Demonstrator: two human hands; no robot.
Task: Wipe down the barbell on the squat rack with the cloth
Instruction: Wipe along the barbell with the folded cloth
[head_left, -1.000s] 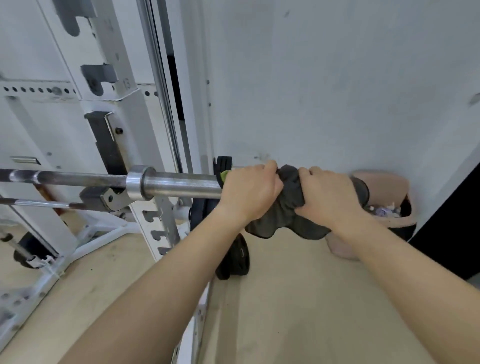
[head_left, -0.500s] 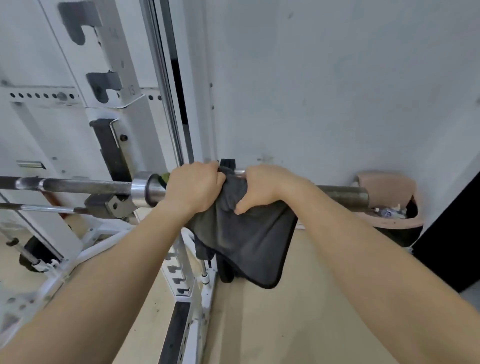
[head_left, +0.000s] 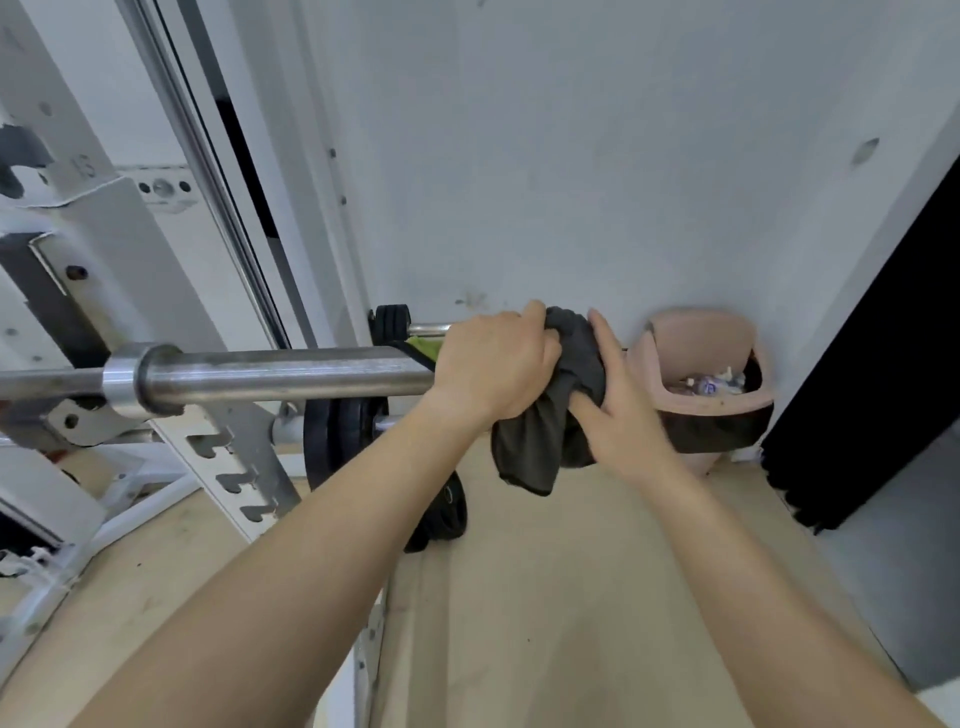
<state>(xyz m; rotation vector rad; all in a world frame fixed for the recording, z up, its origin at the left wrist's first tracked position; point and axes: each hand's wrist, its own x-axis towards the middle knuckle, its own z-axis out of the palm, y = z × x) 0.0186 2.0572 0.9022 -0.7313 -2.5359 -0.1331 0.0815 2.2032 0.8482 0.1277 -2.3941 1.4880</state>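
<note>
The steel barbell (head_left: 280, 375) lies across the white squat rack (head_left: 130, 249), its thick sleeve pointing right. A dark grey cloth (head_left: 540, 441) with a green patch is bunched over the sleeve's right end, hiding the tip. My left hand (head_left: 493, 364) is closed over the cloth and the sleeve from above. My right hand (head_left: 618, 400) presses flat against the cloth at the bar's end, fingers spread, part of the cloth hanging below.
A pink waste bin (head_left: 706, 384) with rubbish stands against the grey wall just right of the bar's end. Black weight plates (head_left: 343, 436) hang on a peg under the sleeve. A dark opening (head_left: 883, 364) is at the far right. Wooden floor lies below.
Both hands slid the cloth right along the sleeve, from near the collar out to the bar's end. The cloth went from hanging spread to bunched, and my right hand opened flat against it.
</note>
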